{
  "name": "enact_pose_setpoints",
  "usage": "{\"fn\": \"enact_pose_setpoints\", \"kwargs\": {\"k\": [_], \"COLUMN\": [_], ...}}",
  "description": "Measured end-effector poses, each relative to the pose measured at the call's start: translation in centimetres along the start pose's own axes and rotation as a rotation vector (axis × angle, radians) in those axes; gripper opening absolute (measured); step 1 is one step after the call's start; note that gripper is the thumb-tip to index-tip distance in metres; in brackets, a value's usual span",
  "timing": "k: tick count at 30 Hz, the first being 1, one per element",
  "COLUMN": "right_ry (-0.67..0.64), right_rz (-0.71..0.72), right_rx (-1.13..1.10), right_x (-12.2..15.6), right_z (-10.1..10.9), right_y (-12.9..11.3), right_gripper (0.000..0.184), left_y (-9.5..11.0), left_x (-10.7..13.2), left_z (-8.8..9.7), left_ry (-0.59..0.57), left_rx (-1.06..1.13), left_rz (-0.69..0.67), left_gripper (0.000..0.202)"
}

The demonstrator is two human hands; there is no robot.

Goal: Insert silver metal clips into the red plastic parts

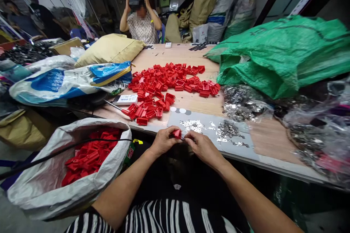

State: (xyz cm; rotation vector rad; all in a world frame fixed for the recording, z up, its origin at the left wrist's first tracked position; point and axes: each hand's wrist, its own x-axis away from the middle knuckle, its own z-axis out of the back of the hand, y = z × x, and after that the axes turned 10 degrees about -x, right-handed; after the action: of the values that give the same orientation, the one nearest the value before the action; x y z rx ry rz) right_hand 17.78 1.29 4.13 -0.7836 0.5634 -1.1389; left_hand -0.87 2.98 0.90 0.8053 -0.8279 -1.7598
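Note:
My left hand point(163, 139) is closed around a small red plastic part point(177, 133) at the near edge of the table. My right hand point(201, 145) is pinched against the same part from the right, fingers together; whether it holds a small metal piece I cannot make out. Just beyond my hands lies a grey sheet point(177, 120) with small shiny metal pieces point(193, 125) scattered on it. A big heap of red plastic parts point(166, 83) covers the middle of the wooden table point(268, 134).
A white sack point(41, 185) of red parts stands at my lower left, a black cable across it. Bags of metal pieces point(246, 103) and a green bag point(281, 54) lie right. Blue-white and tan sacks lie left. A person point(140, 16) sits at the far end.

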Motion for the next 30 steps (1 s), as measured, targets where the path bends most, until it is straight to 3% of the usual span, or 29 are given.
{"fn": "enact_pose_setpoints", "kwargs": {"k": [10, 20, 30], "right_ry": [-0.002, -0.013, -0.039], "right_rz": [-0.011, -0.008, -0.084], "right_rx": [0.090, 0.032, 0.312], "right_x": [0.1, 0.0, -0.4], "right_z": [-0.3, -0.3, -0.9], "right_y": [-0.5, 0.4, -1.0], "right_gripper": [0.013, 0.015, 0.017], "left_y": [-0.4, -0.2, 0.8], "left_x": [-0.1, 0.0, 0.3], "left_z": [-0.2, 0.0, -0.5], "left_ry": [-0.004, -0.009, 0.048], "left_rx": [0.044, 0.062, 0.052], "left_rz": [0.003, -0.003, 0.036], "left_gripper": [0.033, 0.031, 0.030]}}
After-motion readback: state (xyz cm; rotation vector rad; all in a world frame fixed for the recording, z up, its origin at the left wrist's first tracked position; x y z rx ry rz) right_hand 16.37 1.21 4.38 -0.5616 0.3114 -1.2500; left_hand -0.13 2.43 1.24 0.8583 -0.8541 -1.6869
